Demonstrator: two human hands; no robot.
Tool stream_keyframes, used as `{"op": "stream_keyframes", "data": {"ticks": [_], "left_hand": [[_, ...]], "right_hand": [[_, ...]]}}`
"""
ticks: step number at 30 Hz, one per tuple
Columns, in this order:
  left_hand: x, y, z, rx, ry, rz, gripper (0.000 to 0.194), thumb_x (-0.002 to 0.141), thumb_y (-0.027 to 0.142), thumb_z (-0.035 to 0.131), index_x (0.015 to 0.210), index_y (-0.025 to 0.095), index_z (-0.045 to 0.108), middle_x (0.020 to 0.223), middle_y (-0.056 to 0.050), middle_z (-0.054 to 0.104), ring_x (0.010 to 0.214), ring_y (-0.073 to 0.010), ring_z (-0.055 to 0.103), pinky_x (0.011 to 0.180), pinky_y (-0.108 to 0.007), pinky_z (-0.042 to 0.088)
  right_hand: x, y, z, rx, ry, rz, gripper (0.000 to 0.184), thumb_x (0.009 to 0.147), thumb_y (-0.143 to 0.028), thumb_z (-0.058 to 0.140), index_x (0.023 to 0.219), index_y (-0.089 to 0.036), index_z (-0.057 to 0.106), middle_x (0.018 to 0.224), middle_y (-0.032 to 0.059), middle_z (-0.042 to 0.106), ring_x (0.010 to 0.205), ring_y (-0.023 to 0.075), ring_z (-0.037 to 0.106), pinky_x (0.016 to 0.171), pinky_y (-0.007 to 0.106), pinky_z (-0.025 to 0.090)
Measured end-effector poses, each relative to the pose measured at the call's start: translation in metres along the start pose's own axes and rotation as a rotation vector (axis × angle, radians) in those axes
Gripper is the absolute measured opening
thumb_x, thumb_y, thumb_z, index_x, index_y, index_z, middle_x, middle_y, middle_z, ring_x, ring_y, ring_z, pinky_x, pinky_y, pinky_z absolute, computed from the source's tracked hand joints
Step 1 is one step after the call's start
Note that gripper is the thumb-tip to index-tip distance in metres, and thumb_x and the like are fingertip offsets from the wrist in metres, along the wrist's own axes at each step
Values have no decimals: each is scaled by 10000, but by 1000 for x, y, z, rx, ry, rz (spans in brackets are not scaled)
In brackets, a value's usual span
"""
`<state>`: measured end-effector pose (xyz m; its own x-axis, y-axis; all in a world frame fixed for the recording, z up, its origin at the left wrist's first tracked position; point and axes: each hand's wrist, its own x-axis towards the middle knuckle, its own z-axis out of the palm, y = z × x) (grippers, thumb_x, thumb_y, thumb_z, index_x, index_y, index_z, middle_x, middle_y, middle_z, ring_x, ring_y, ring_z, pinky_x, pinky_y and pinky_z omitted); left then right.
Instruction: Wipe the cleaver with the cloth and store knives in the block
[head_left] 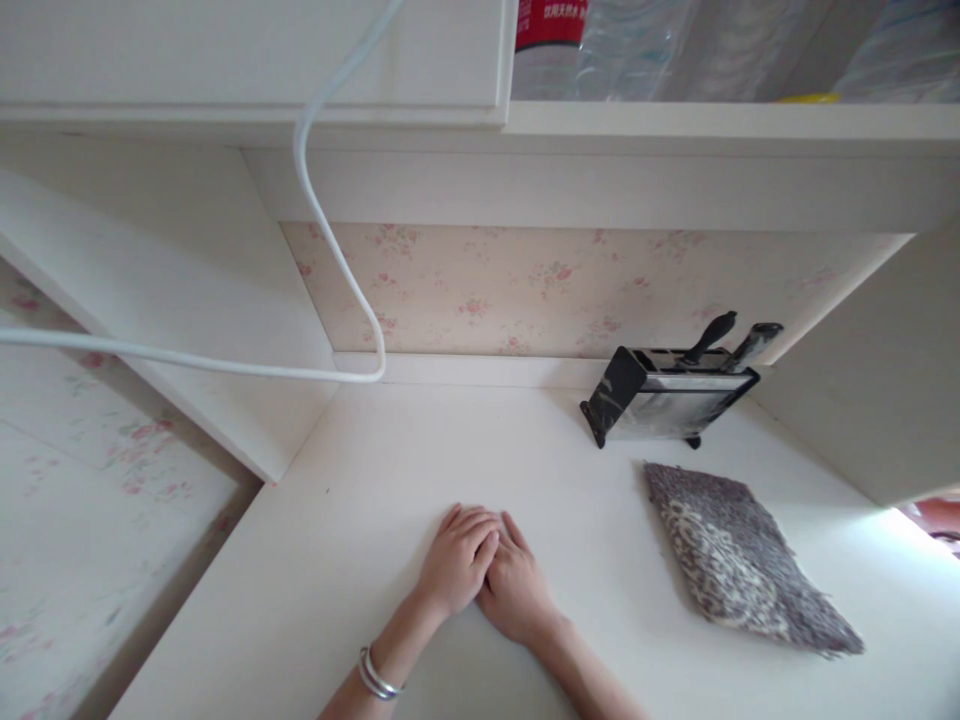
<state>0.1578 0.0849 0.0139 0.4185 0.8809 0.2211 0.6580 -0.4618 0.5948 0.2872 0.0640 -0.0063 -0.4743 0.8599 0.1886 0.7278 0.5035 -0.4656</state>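
Observation:
My left hand (459, 560) lies palm down on the white tabletop (420, 440), its fingers stretched out and resting partly over the other hand. My right hand (520, 590) is beside and partly under it, lying flat with one finger stretched forward and others hidden. Neither hand appears to hold anything. A silver bangle (376, 675) circles my left wrist. To the right of my hands lies a folded grey-and-cream cloth (739, 560) with a frayed edge. Behind the cloth, a black-framed knife block (675, 400) stands with two dark handles sticking up.
A white cable (341, 255) hangs down in front at the left. Above is a white cupboard door (247, 55) beside an open shelf (720, 120) with plastic-wrapped bottles (551, 25). A side panel (172, 290) stands left, and floral wallpaper (472, 285) covers the back.

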Motion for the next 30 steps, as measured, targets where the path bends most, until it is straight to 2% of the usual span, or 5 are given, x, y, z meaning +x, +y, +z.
{"op": "stream_keyframes", "data": {"ticks": [14, 19, 22, 25, 30], "left_hand": [[-1, 2, 3, -45, -1, -31, 316, 954, 253, 344, 1129, 264, 606, 1181, -2, 656, 1168, -155, 530, 1123, -445, 249], [7, 3, -4, -259, 53, -127, 305, 949, 319, 353, 1022, 224, 634, 1101, -52, 663, 1084, -174, 573, 1032, -377, 381], [22, 10, -16, -410, 65, -137, 272, 934, 332, 388, 969, 210, 629, 1037, -62, 659, 1026, -174, 589, 947, -322, 439], [46, 25, -27, -559, 29, -141, 223, 906, 265, 422, 998, 197, 614, 1036, -62, 659, 1003, -167, 601, 928, -310, 445], [102, 72, -28, -739, -86, -172, 321, 850, 268, 489, 1145, 182, 581, 1074, -85, 668, 1005, -193, 614, 887, -318, 459]], "right_hand": [[0, -3, -8, 123, 0, 0, 518, 840, -197, 519, 1355, -250, 480, 1315, 64, 565, 1288, 191, 426, 1171, 429, 67], [-13, 16, -33, 422, 105, 128, 304, 901, -269, 446, 1116, -236, 659, 1169, 68, 653, 1100, 202, 583, 1011, 375, 402], [-32, 55, -64, 536, 227, 507, 357, 874, -464, 488, 793, -185, 695, 762, 72, 711, 746, 216, 662, 727, 332, 515], [-50, 114, -114, 553, 466, 858, 465, 830, -555, 511, 567, -181, 600, 511, 49, 608, 632, 213, 633, 659, 317, 496], [-52, 206, -221, 878, 949, 958, 214, 814, -370, 540, 769, -175, 616, 774, 84, 659, 665, 178, 622, 653, 324, 519]]}}
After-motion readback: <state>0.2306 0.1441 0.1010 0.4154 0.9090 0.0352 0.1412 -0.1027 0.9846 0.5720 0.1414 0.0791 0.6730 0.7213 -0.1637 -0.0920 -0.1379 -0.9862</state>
